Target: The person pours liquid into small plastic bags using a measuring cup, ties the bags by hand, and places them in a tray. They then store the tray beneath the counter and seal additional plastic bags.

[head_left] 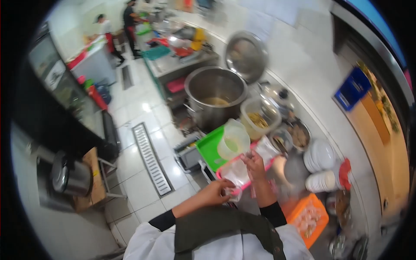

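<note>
In the head view a pink tray point(220, 174) holds whitish, see-through material that looks like plastic point(236, 170). My left hand point(218, 193) is closed at the tray's near left corner, with a bit of pale, clear material by its fingertips. Over the tray's right side, the fingers of my right hand point(255, 167) are pinched together; what they hold, if anything, is too blurred to name. Just beyond stands a translucent jug point(234, 141) on a green tray point(211, 145).
A large steel pot point(203, 108) stands farther back, its lid point(247, 56) leaning on the wall. To the right are a plastic tub point(271, 113), stacked white cups point(320, 181) and an orange basket point(321, 225). Two people work in the background. A floor drain point(151, 159) lies left.
</note>
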`<action>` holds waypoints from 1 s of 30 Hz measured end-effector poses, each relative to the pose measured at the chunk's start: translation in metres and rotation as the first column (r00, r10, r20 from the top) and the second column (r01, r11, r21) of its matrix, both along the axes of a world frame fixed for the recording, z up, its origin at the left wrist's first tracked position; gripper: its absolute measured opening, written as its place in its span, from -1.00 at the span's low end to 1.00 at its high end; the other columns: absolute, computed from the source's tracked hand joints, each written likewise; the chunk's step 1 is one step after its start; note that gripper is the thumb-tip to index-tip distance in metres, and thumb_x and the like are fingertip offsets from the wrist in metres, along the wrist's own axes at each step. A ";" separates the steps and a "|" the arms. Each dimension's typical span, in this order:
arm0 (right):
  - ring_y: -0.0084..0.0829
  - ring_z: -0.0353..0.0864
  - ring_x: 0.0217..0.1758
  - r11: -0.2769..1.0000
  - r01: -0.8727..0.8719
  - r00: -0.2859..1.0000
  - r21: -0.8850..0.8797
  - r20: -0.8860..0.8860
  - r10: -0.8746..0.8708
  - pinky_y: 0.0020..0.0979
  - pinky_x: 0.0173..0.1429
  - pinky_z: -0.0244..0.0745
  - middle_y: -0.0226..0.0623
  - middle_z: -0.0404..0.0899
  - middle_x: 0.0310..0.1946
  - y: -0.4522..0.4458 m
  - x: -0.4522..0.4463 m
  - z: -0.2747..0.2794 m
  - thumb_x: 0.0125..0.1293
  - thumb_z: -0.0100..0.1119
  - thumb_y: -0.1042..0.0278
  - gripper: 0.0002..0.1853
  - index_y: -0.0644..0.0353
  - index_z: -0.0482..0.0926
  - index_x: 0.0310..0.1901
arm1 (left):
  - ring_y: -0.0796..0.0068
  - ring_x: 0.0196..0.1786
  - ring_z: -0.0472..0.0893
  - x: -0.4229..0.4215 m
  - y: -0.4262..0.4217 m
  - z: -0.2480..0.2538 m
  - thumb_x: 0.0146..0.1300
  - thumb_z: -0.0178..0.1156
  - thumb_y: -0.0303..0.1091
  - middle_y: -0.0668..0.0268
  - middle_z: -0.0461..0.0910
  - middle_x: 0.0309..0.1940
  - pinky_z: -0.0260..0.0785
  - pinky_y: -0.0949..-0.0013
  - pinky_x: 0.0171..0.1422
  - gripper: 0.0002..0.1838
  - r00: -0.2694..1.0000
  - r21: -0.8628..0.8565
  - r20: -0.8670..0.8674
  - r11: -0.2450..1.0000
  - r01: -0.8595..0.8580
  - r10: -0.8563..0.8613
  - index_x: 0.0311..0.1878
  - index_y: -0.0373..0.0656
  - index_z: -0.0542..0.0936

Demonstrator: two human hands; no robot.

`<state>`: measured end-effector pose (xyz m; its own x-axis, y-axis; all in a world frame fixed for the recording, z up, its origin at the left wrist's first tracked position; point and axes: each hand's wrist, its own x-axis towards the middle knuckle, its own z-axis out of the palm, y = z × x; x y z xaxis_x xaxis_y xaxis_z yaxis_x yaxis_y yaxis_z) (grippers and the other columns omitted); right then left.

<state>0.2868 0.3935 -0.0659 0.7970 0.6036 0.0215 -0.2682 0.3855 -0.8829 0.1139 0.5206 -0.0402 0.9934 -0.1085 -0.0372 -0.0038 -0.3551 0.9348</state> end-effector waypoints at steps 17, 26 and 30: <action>-0.75 0.41 -0.39 0.539 0.614 0.731 -0.576 0.157 -0.664 -0.64 -0.27 0.28 -0.56 0.53 -0.43 -0.215 -0.164 0.086 0.15 0.32 0.52 -0.86 0.26 0.58 -0.26 | 0.40 -0.44 0.62 0.106 -0.089 -0.043 -0.04 0.28 -0.57 0.12 0.49 -0.01 0.52 0.45 -0.32 -0.55 0.898 -0.060 0.005 0.897 0.439 -0.439 0.01 -0.30 0.56; -0.79 0.35 -0.49 0.366 0.578 0.656 -0.729 0.150 -0.739 -0.64 -0.37 0.27 -0.63 0.52 -0.49 -0.201 -0.212 0.067 0.13 0.39 0.42 -0.75 0.31 0.63 -0.17 | 0.30 -0.38 0.62 0.107 -0.124 -0.065 -0.07 0.28 -0.59 0.04 0.47 -0.01 0.50 0.36 -0.24 -0.54 0.811 -0.133 0.028 0.802 0.582 -0.584 0.00 -0.40 0.52; -0.78 0.35 -0.52 0.255 0.483 0.716 -0.838 0.210 -0.665 -0.62 -0.41 0.27 -0.58 0.52 -0.54 -0.201 -0.217 0.067 0.12 0.40 0.38 -0.75 0.28 0.64 -0.19 | 0.32 -0.35 0.61 0.108 -0.130 -0.064 -0.06 0.29 -0.58 0.07 0.46 0.00 0.51 0.38 -0.22 -0.52 0.780 -0.124 0.023 0.772 0.624 -0.626 0.03 -0.39 0.51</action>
<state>0.0695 0.1928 0.0012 0.8732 -0.3611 -0.3272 -0.4506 -0.3427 -0.8243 0.2223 0.3904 -0.1046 0.7045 -0.7097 -0.0005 -0.1686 -0.1681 0.9712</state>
